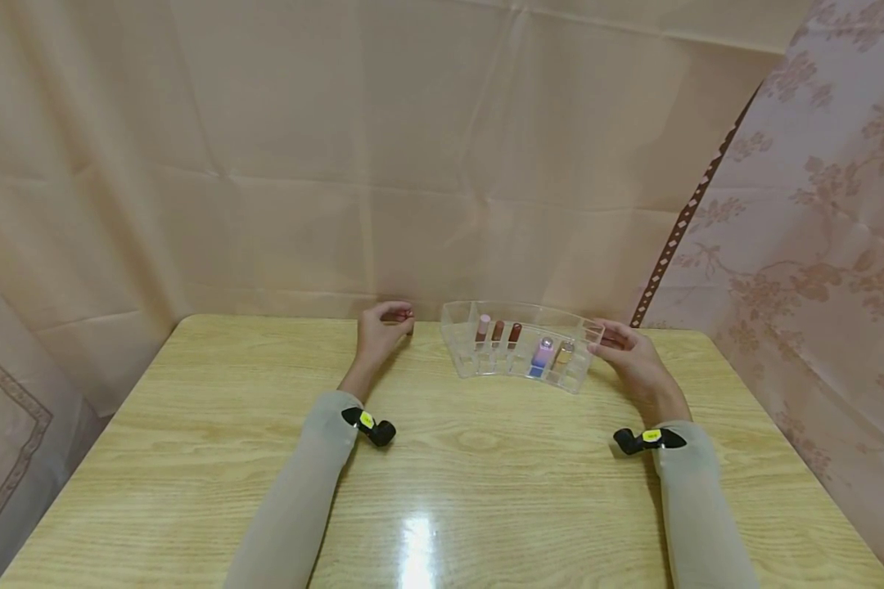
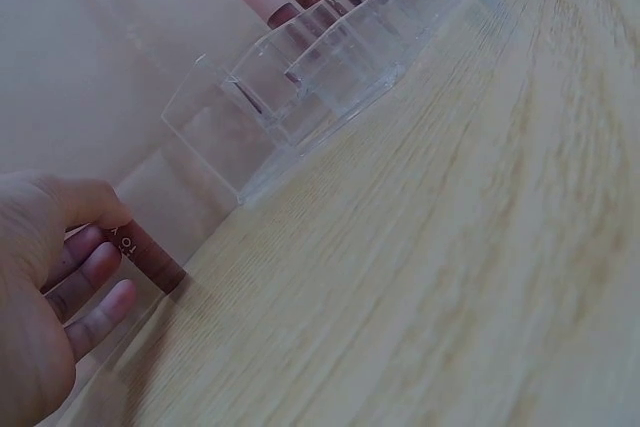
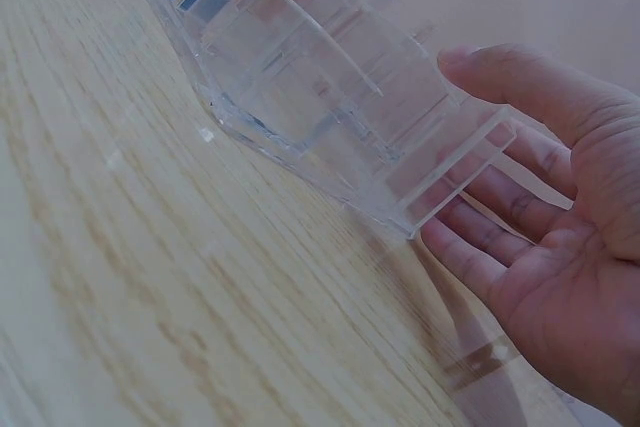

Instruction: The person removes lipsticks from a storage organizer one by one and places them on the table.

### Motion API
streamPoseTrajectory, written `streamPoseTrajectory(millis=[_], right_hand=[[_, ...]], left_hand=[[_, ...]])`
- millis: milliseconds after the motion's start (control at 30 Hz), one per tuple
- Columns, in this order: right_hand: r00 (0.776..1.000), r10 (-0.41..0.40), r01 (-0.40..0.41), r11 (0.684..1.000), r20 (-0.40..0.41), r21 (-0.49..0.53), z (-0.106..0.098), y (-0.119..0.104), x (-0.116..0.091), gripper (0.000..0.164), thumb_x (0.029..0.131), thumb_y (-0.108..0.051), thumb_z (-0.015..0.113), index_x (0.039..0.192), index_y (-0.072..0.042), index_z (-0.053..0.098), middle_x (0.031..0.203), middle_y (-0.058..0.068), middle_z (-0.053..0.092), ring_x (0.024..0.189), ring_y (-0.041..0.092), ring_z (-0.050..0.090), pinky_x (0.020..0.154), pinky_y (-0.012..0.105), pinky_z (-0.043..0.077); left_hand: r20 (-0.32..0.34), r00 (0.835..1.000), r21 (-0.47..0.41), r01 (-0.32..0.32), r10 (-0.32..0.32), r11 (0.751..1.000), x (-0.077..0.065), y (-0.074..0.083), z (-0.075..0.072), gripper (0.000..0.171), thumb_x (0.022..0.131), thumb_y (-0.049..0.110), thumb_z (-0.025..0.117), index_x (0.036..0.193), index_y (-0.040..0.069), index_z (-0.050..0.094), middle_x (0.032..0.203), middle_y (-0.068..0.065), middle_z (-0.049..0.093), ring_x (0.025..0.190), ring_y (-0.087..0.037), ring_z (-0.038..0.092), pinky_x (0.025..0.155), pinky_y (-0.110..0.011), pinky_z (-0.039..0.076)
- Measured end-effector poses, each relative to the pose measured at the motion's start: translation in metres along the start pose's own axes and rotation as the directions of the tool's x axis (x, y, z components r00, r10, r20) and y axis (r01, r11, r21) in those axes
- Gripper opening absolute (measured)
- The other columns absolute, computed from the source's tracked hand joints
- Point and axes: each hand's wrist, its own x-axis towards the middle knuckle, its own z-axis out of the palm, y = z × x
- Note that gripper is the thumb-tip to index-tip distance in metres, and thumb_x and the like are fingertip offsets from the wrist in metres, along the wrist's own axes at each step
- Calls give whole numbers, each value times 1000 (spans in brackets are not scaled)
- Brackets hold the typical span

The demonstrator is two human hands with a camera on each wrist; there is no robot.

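At the far edge of the table, my left hand [image 1: 383, 334] pinches a reddish-brown lipstick tube [image 2: 158, 262]; its lower end is at the tabletop in the left wrist view. A clear, curved cosmetics organizer [image 1: 453, 343] stands to the right of that hand. It holds a pink-capped lip tube [image 1: 484, 325], a brown tube [image 1: 497, 331], a dark red tube [image 1: 514, 334], a pink-and-blue bottle [image 1: 541, 357] and a small gold bottle [image 1: 564, 352]. My right hand [image 3: 560, 207] holds the organizer's right end, thumb at the upper edge and fingers behind the end wall.
The wood-grain table [image 1: 486, 491] reaches back to a beige cloth [image 1: 302, 164]. A pink floral cloth [image 1: 818, 245] hangs on the right side. Each sleeve carries a small black wrist camera [image 1: 374, 427].
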Motion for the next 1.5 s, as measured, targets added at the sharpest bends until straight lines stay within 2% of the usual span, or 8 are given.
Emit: streamPoseTrajectory(millis=[300, 800, 1167, 1267, 1433, 1500], right_hand=[[999, -30, 30, 999, 16, 32, -1, 3, 2, 61, 93, -2, 72, 146, 3, 44, 122, -6, 67, 112, 5, 65, 95, 16, 55], [998, -51, 49, 997, 48, 53, -2, 3, 2, 64, 94, -1, 70, 149, 7, 39, 127, -3, 65, 117, 9, 64, 96, 18, 55], [997, -68, 66, 997, 43, 49, -2, 3, 3, 60, 94, 2, 69, 147, 6, 43, 124, -3, 68, 114, 8, 65, 95, 18, 55], [997, -70, 68, 996, 42, 49, -2, 4, 3, 59, 93, 2, 70, 146, 6, 43, 124, -3, 67, 114, 8, 65, 95, 18, 55], [998, -59, 57, 997, 33, 56, -2, 5, 3, 60, 93, 0, 72, 146, 5, 44, 124, -2, 67, 113, 8, 65, 95, 18, 55], [998, -57, 55, 997, 31, 56, -2, 5, 3, 61, 92, -1, 72, 146, 5, 44, 124, -2, 67, 113, 8, 65, 95, 18, 55]], left_hand=[[-2, 1000, -6, 0, 0, 1000, 1, -2, 1, 19, 83, -9, 74, 101, -10, 75, 100, -29, 74, 73, 0, 61, 68, -8, 52], [-1, 1000, -18, -7, 7, 1000, 0, -2, 1, 21, 81, -11, 74, 102, -11, 74, 100, -29, 74, 75, -2, 64, 68, -8, 53], [7, 1000, -36, 7, -7, 999, 1, -4, 0, 22, 81, -13, 73, 104, -12, 73, 101, -30, 73, 75, -2, 63, 69, -8, 53], [4, 1000, -32, 1, -1, 1000, 1, -4, 0, 22, 81, -12, 73, 103, -12, 73, 101, -31, 73, 78, -9, 67, 69, -7, 53], [3, 1000, -40, -16, 16, 999, 1, -5, 0, 22, 82, -11, 73, 104, -12, 73, 102, -33, 72, 87, -34, 71, 69, -6, 51], [2, 1000, -41, -16, 16, 999, 1, -5, 0, 22, 83, -11, 73, 104, -12, 73, 102, -33, 72, 87, -35, 70, 69, -6, 51]])
